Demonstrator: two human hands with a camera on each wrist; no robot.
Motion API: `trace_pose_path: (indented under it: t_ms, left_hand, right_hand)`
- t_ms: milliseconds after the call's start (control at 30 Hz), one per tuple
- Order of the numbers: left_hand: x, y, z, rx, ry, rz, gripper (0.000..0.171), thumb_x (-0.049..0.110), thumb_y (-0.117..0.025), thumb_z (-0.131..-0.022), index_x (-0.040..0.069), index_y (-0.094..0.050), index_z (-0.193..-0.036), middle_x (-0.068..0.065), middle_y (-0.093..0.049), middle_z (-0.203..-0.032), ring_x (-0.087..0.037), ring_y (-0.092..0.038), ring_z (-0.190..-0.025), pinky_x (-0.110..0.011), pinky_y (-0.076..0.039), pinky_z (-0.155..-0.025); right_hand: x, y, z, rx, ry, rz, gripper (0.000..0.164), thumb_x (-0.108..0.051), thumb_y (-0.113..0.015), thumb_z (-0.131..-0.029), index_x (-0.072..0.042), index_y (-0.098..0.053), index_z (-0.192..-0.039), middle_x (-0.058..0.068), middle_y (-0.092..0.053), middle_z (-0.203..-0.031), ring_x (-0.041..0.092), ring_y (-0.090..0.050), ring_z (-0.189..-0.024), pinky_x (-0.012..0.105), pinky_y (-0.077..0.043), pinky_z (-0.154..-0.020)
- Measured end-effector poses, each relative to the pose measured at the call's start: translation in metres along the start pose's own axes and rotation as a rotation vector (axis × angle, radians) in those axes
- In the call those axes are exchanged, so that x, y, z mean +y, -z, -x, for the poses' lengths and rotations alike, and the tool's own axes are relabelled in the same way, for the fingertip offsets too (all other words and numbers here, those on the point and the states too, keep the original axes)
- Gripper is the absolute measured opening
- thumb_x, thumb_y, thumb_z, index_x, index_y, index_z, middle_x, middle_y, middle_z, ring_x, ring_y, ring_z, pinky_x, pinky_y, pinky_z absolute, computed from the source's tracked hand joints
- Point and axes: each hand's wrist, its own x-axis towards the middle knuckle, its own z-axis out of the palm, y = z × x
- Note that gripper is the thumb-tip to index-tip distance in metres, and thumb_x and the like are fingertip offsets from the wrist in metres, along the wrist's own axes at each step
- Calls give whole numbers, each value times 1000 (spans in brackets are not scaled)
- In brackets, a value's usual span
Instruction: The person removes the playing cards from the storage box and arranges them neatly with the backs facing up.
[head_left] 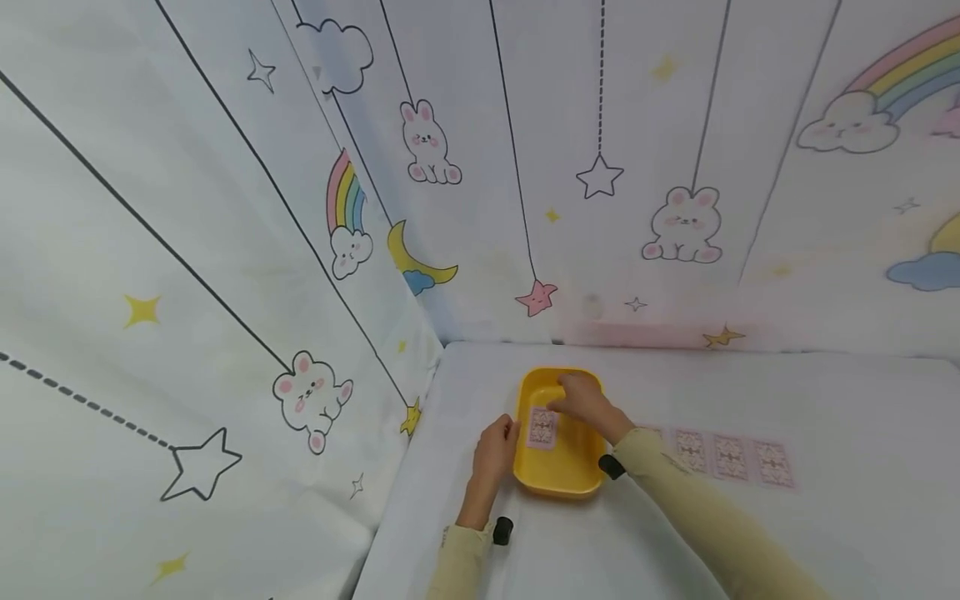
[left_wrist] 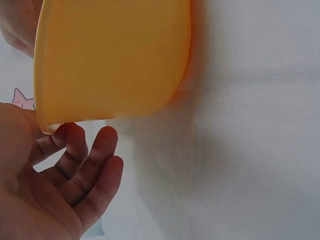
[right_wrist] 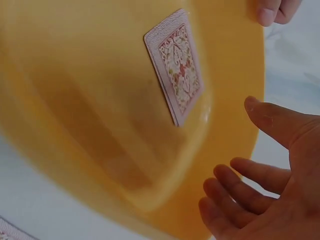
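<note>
Sleeve (head_left: 705, 517) partly hides cards (head_left: 730, 457) beside yellow tray (head_left: 572, 462).

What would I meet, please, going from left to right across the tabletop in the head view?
Left hand → face-down playing card in the yellow tray → right hand → row of face-down playing cards.

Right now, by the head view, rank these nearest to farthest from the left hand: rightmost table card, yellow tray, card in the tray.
1. Yellow tray: the left hand grips its left rim.
2. Card in the tray: just right of that hand.
3. Rightmost table card: far right, at the row's end.
</note>
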Motion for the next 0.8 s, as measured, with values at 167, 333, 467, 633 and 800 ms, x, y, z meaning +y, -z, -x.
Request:
trace_pose_path:
  t_ms: [167,333,467,633,800]
  left_hand:
    - [0,-1,0,-1,-6,5,26,32,-53,-105,14,-55,-87,3,-47,-71,-9,-44,-60,-23,-35,-52]
    - [1,-1,2,8,-12,11,26,31,-53,-105,14,-54,-85,3,-47,-70,-10,-44,-59,-24,-34,-51]
    - [2,-1,2,-2,7,10,26,32,-53,-105,14,-55,-87,3,-47,-71,-9,-44,-59,-23,-34,-51]
    - [3,0,2,2,-9,0,25,31,-53,-105,14,-55,-87,3,-47,-71,-9,-43,-59,-23,-34,-50]
    - [6,3,2,2,-20,7,25,30,-54,-105,14,-54,-86,3,-47,-71,-9,-43,-58,-22,-33,-50]
  right_hand:
    - [-4,-8,-10,-58,-27,8,56,-26,-77,-89,8,-57,-129,22,-65,-119,31,-61,-102,47,-51,-98]
    - [-4,-20,-19,-143,-59,40,40,-25,-77,-89,3,-60,-111,13,-64,-97,25,-57,-85,40,-52,-85]
    - [-6,-29,-22,-195,-69,93,34,-25,-78,-88,-1,-60,-104,11,-60,-95,25,-52,-87,41,-48,-89]
    - [-14,-32,-17,-208,-46,195,53,-28,-85,-80,1,-61,-117,23,-53,-118,34,-48,-100,52,-48,-94]
    - [-18,-35,-16,-197,-31,274,70,-27,-88,-78,3,-54,-132,26,-48,-127,36,-47,-104,53,-49,-93]
